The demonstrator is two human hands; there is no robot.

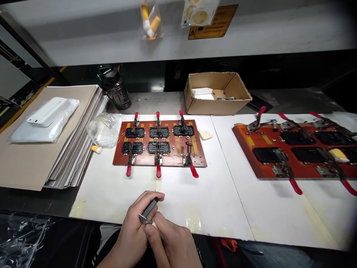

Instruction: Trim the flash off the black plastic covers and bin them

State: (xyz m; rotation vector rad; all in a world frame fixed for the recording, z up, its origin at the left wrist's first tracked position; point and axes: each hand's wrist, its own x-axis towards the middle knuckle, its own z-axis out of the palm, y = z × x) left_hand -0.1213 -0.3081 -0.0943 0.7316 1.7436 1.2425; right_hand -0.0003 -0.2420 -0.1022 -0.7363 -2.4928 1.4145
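Observation:
Low in the view, at the table's front edge, my left hand (133, 227) is closed around a small dark rectangular part (150, 208), held up on edge. My right hand (170, 243) is pinched on a thin metal tool or blade (142, 219) whose tip touches the lower end of that part. Ahead on the white table stands a red-brown fixture board (200, 156) with several red-handled toggle clamps. Black parts fill its slots except the front right slot (186, 147), which is bare.
A second, larger fixture board (245, 143) with red-handled clamps lies at the right. An open cardboard box (217, 93) sits behind. A stack of cardboard sheets (55, 149) with a plastic bag fills the left. A clear bag (104, 128) and a dark bottle (115, 87) stand near it.

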